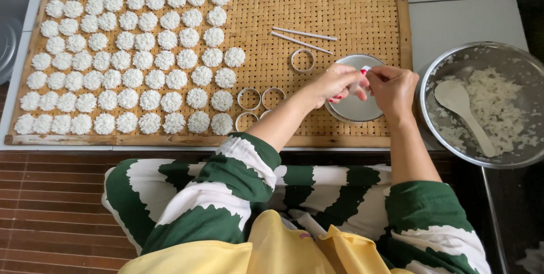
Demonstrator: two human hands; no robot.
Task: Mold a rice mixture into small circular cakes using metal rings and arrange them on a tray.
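My left hand point(335, 83) and my right hand point(393, 86) meet above a small round metal dish point(357, 109) on a woven bamboo tray point(340, 2). Between the fingertips of both hands is a small white piece point(364, 71); what it is stays too small to tell. Several empty metal rings point(249, 99) lie on the tray just left of my left wrist, with one more ring point(302, 60) farther back.
Rows of round white rice cakes point(130, 53) cover the tray's left half. Two thin white sticks point(303, 37) lie at the back. A large metal bowl point(433, 70) at the right holds cooked rice and a pale paddle point(462, 109). My lap shows green-and-white cloth.
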